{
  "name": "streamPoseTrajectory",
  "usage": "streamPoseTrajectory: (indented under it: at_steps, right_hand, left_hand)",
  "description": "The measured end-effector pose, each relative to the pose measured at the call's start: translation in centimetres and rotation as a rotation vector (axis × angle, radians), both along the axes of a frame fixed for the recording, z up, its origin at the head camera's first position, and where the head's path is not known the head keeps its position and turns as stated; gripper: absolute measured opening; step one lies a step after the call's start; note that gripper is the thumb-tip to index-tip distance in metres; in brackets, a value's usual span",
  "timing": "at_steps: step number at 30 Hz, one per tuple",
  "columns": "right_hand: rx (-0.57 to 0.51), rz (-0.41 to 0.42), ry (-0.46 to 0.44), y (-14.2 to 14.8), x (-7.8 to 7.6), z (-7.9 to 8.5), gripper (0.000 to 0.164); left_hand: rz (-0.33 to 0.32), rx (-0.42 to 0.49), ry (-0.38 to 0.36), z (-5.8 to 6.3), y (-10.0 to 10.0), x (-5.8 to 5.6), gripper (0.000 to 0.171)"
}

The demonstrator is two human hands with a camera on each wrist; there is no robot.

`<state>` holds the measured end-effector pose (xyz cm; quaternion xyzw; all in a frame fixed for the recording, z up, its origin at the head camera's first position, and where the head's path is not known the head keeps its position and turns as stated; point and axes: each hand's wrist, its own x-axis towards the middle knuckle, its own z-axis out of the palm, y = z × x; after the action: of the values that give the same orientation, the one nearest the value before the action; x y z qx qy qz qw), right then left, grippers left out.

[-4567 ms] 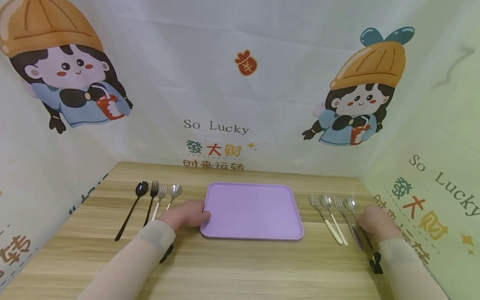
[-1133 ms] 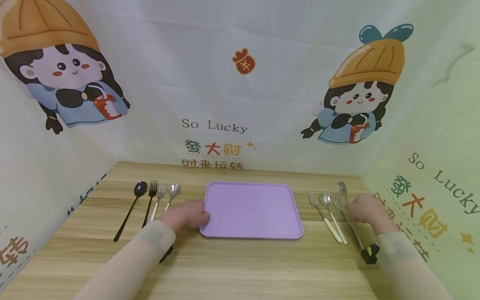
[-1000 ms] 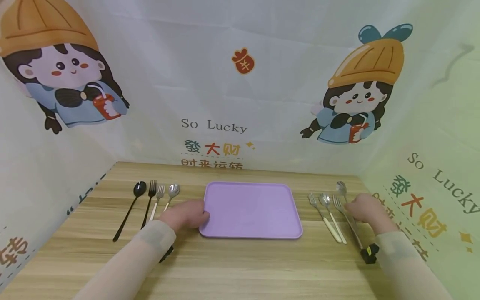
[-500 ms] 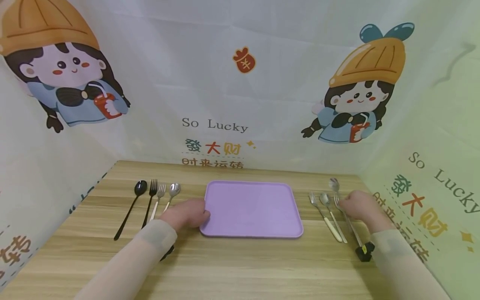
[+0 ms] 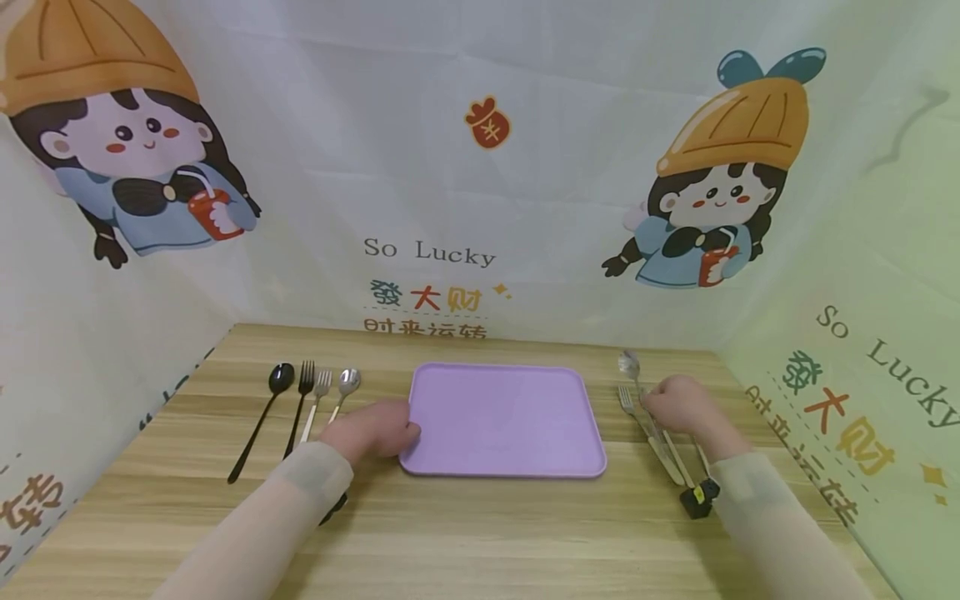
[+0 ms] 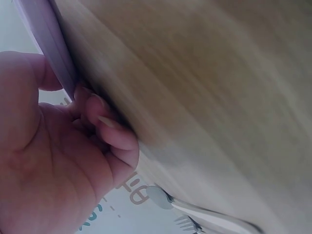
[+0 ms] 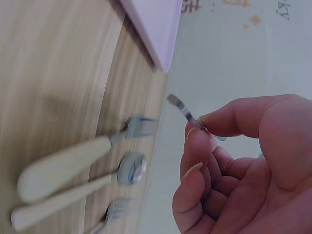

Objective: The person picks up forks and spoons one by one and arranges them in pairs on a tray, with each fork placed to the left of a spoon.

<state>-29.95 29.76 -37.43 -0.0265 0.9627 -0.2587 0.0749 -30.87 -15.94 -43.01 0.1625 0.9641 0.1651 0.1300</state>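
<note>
My left hand (image 5: 372, 427) grips the left edge of a purple tray (image 5: 502, 421); the left wrist view shows the thumb on top of the rim and curled fingers below it. Thumb and forefinger of my right hand (image 7: 234, 170) pinch the handle of a metal spoon (image 5: 629, 363), its bowl pointing away from me. The right wrist view has the spoon's handle end raised above the table. Below this hand lie a cream-handled fork (image 7: 63, 168), a cream-handled spoon (image 7: 73, 200) and another fork (image 7: 117, 212), partly covered by my hand in the head view.
Left of the tray lie a black spoon (image 5: 281, 377), a black fork (image 5: 306, 379), a white-handled fork (image 5: 322, 383) and a silver spoon (image 5: 348, 382), partly behind my left arm. Printed cloth (image 5: 420, 183) walls in the wooden table (image 5: 480, 533) at the back and sides.
From the far right of the cutlery row, my right hand has taken the metal spoon and carried it left over the other pieces towards the tray. My left hand stays on the tray.
</note>
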Motion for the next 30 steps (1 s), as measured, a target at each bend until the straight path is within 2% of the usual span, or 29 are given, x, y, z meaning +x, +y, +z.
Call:
streamPoseTrajectory:
  at_steps: [4,8,10,12,14,17,18,19,21,25,27,30]
  right_hand:
    - [-0.013,0.008,-0.015,-1.3,-0.2,-0.2,0.045]
    - [-0.005,0.020,-0.018,-2.5,-0.6,-0.7,0.044]
    - [0.011,0.028,-0.009,-3.0,-0.6,-0.9,0.042]
    - [0.019,0.031,-0.007,-3.7,-0.7,-1.1,0.041]
    - [0.026,0.031,0.002,-4.3,-0.6,-1.2,0.038]
    - [0.032,0.037,0.014,-5.2,-0.6,-1.5,0.036]
    - [0.031,0.038,0.007,-5.5,-0.7,-1.6,0.036]
    - [0.036,0.040,0.001,-5.7,-0.7,-1.7,0.035]
    - [0.034,0.044,-0.021,-6.0,-0.9,-2.1,0.038]
    - [0.046,0.030,-0.039,-6.6,-1.2,-2.6,0.042]
    - [0.056,0.020,-0.031,-6.9,-1.3,-2.7,0.043]
    - [0.070,0.006,-0.023,-7.3,-1.3,-2.8,0.044]
  left_hand:
    - [0.012,0.010,-0.007,0.2,0.0,0.3,0.024]
    - [0.012,0.029,-0.020,-0.1,-0.2,0.0,0.026]
    - [-0.001,0.038,-0.009,-0.8,-0.5,-0.7,0.028]
    - [-0.001,0.041,-0.013,-0.9,-0.5,-0.8,0.028]
    - [0.009,0.043,-0.001,-2.0,-0.7,-1.6,0.027]
    - [0.020,0.047,-0.011,-1.3,-0.4,-1.1,0.028]
    - [0.017,0.050,-0.007,-1.3,-0.4,-1.1,0.029]
    - [0.007,0.046,0.001,-2.0,-0.6,-1.6,0.031]
    - [-0.016,0.047,0.000,-1.3,-0.6,-1.1,0.036]
    - [-0.019,0.050,0.005,-1.2,-0.6,-1.0,0.041]
    - [-0.003,0.054,-0.003,-0.1,-0.3,-0.1,0.040]
    - [-0.009,0.046,0.003,-0.3,-0.3,-0.3,0.041]
